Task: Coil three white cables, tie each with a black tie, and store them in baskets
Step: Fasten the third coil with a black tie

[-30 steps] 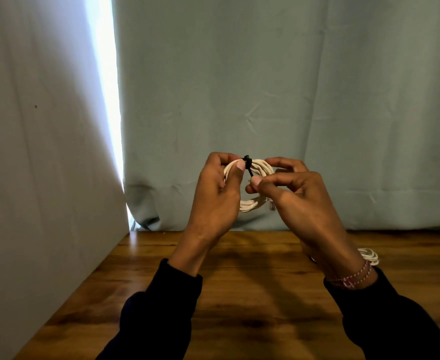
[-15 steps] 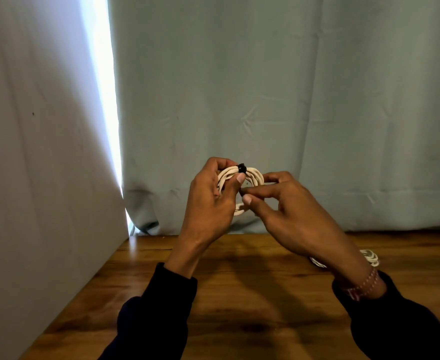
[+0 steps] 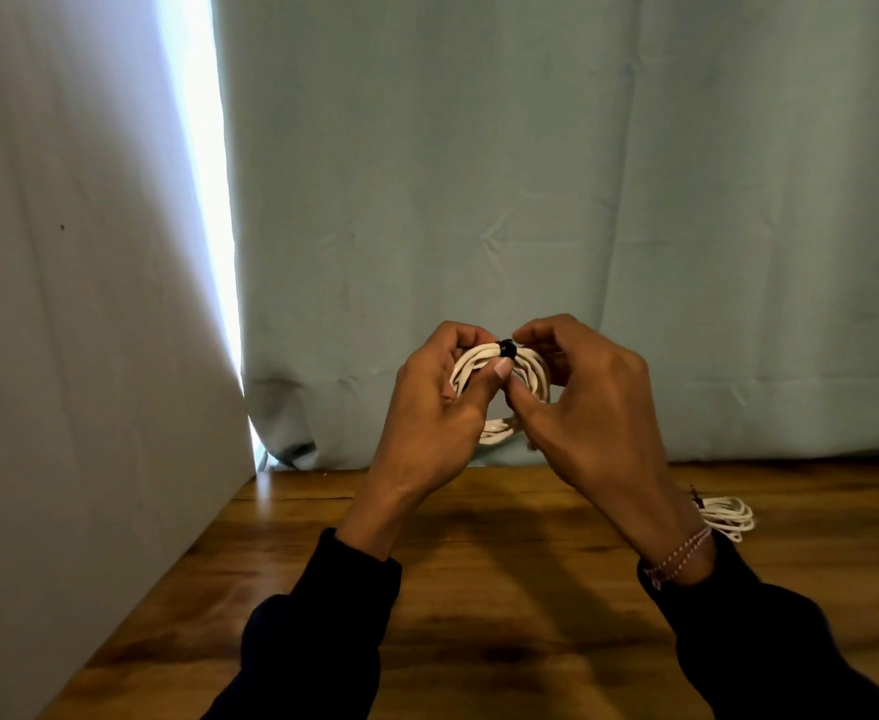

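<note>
Both hands raised above the desk (image 3: 479, 589), in front of the curtain (image 3: 531, 200). Coiled cable (image 3: 531, 374) held between them: left hand (image 3: 437, 407) on its left side, right hand (image 3: 588, 402) on its right. Tie (image 3: 507, 349) sits on top of the coil, between the two hands' fingertips. Second coil (image 3: 728, 519) lies on the desk at right, behind the right wrist. Wall panel (image 3: 63, 356) stands left of the desk.

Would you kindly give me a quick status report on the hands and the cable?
Left hand and right hand both grip the coiled white cable above the table. Black tie on its top. Second coil lies behind right wrist. No baskets in view.
</note>
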Action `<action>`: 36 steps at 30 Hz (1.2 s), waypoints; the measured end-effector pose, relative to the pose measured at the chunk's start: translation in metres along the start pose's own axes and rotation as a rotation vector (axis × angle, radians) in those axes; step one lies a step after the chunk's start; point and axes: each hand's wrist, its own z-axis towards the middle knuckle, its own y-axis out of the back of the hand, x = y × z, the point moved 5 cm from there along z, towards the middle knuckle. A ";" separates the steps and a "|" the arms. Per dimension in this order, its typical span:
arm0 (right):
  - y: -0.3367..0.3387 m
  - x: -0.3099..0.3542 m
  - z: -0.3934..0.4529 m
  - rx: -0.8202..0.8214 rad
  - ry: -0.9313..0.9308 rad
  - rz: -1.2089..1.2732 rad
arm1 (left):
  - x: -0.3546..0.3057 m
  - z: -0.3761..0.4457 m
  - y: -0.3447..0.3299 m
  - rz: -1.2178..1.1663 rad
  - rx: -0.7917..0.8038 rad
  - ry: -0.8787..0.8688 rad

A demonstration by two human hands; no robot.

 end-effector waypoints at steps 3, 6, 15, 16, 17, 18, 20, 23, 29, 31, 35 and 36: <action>0.004 -0.003 -0.002 -0.071 0.008 -0.114 | -0.003 -0.002 -0.008 -0.028 0.063 -0.005; 0.004 -0.004 -0.005 -0.079 -0.010 -0.255 | -0.005 -0.004 -0.012 -0.032 0.111 -0.005; 0.022 -0.015 0.012 0.273 -0.262 0.162 | -0.005 -0.002 -0.006 -0.041 0.162 0.002; 0.025 -0.016 0.013 0.336 -0.281 0.249 | -0.005 -0.001 -0.004 -0.053 0.154 -0.003; 0.029 -0.016 0.014 0.390 -0.284 0.322 | -0.005 0.000 -0.001 -0.068 0.146 -0.008; 0.031 -0.016 0.014 0.435 -0.275 0.384 | -0.005 0.001 0.001 -0.086 0.141 -0.011; 0.033 -0.014 0.015 0.466 -0.253 0.495 | -0.004 0.002 0.004 -0.126 0.134 0.003; 0.033 -0.012 0.018 0.351 -0.231 0.549 | -0.002 0.003 0.005 -0.177 0.168 0.013; 0.030 -0.009 0.017 0.078 -0.205 0.635 | -0.003 0.002 0.002 -0.284 0.240 0.006; 0.033 -0.005 0.016 0.024 -0.127 0.585 | -0.004 0.002 0.005 -0.306 0.242 -0.002; 0.035 0.007 0.014 0.015 0.111 0.329 | -0.007 0.002 0.009 -0.315 0.244 -0.021; 0.036 0.010 0.013 0.002 0.170 0.270 | -0.008 0.002 0.010 -0.311 0.249 -0.029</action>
